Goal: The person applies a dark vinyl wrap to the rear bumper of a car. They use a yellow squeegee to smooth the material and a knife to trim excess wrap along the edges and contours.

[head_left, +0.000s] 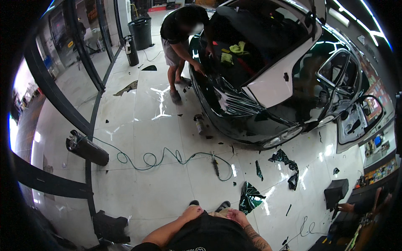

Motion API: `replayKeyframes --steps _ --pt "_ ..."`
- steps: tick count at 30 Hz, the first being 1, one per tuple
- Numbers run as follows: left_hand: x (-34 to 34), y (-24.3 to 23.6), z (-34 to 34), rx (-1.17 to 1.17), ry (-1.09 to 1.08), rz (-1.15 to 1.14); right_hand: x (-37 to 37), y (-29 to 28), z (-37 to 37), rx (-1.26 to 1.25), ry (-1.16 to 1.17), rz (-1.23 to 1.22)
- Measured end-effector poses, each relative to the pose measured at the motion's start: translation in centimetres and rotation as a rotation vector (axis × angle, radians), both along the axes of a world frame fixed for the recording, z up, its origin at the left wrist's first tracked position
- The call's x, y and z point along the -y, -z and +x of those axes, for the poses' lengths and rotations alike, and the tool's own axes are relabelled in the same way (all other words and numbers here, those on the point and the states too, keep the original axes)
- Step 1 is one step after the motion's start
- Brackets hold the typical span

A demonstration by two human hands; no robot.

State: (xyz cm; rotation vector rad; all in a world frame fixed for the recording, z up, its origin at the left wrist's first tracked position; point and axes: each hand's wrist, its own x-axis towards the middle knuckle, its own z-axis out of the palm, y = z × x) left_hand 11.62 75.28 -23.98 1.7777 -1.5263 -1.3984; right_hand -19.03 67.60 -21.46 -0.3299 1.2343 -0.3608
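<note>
My left hand (192,213) is at the waist, against my dark shirt (202,232), its fingers curled in. On the other side of the waist, my right hand (238,217) also has bent fingers, below a tattooed forearm. What either hand grips, if anything, is too small to make out. Nearest to the right hand, a crumpled piece of dark green glossy film (251,198) lies on the floor. Farther off stands a dark car (268,125) with loose, wrinkled film (238,100) on its body. A person (180,42) bends over it, both hands at the film.
A green hose (157,161) coils from a black cylinder (87,148) to a hand tool (215,166). More film scraps (287,161) and a spray bottle (199,124) are near the car. Its door (360,119) hangs open. Glass panels line the left; a black bin (140,33) stands behind.
</note>
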Motion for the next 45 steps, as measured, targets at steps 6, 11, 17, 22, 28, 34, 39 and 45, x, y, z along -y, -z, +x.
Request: replayKeyframes --steps 6,11,17,22,28,34,39,45 --pt "-0.3 -2.4 0.7 -0.015 -0.079 0.031 0.7 -0.1 1.3 0.047 -0.008 0.021" --pt "-0.4 -2.6 1.2 0.066 -0.054 0.013 1.4 -0.2 1.9 0.095 -0.060 0.058" --pt "0.4 -2.7 1.3 0.081 -0.036 0.034 2.0 -2.4 2.4 0.077 0.006 0.059" --pt "0.9 -2.4 0.4 0.057 0.022 -0.021 2.5 -3.7 1.8 0.070 0.051 -0.033" --pt "1.4 -0.8 -1.0 0.099 0.082 -0.018 3.1 -2.7 0.3 0.102 0.079 0.000" --pt "6.5 -2.8 -3.9 0.076 0.258 0.117 5.7 0.6 -3.7 0.160 0.026 0.077" --pt "15.7 -11.2 -8.1 -0.080 -0.038 0.083 10.7 1.0 -7.6 0.162 0.015 0.081" --pt "20.9 -13.2 -13.5 -0.002 -0.072 0.177 17.8 0.8 -11.5 0.113 -0.070 0.106"
